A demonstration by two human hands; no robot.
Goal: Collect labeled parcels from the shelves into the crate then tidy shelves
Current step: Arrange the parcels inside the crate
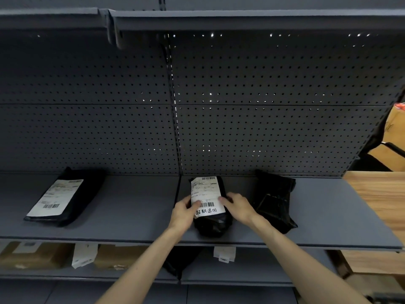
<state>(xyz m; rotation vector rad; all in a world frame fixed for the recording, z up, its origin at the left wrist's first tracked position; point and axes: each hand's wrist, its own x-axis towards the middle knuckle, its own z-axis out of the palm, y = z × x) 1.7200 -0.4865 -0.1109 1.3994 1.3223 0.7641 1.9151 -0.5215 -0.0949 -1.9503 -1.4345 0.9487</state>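
On a grey metal shelf (131, 216) backed by perforated panels, two hands grip a black plastic parcel (213, 222) — the left hand (184, 212) and right hand (237, 207) each pinch an edge, thumbs on its white barcode label (206, 195), handwritten "超期退回". Another labelled black parcel (65, 198) lies well to the left; a crumpled black bag (275, 200) sits just right. Below — cardboard boxes (32, 255).
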